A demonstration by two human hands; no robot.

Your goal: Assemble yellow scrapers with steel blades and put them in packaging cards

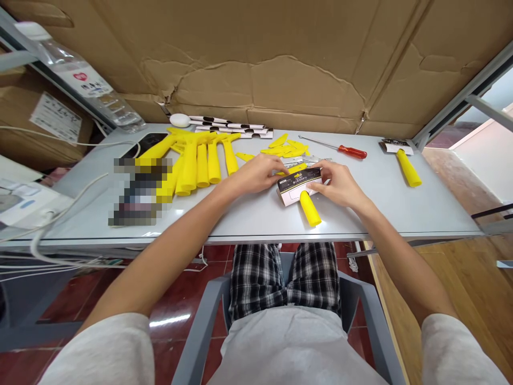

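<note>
One grey table (401,208) carries all the work, backed by torn cardboard sheeting (280,59). A clear plastic bottle (80,80) with a red-and-white label lies tilted at the far left; its print is too small to read. A row of yellow scraper handles (196,163) lies left of centre, with loose yellow blade covers (286,145) beyond the hands and a red-handled screwdriver (352,152) further right. One finished scraper (406,166) with its header card rests well apart at the right end.

The carded scraper (302,192) lies flat near the table's front edge, between both hands, yellow handle pointing toward the person. The left hand (256,174) rests curled on the card's left end, over small metal parts; whether it pinches anything cannot be told. The right hand (340,184) closes narrowly on the card's right edge.

Judgement: the item is light; the plastic handle is stiff and somewhat smooth, the card bendable and easily creased. Best held by the handle, or by both card edges, keeping clear of any blade edge.

The card's black band bears yellow and white print, not legible here.
</note>
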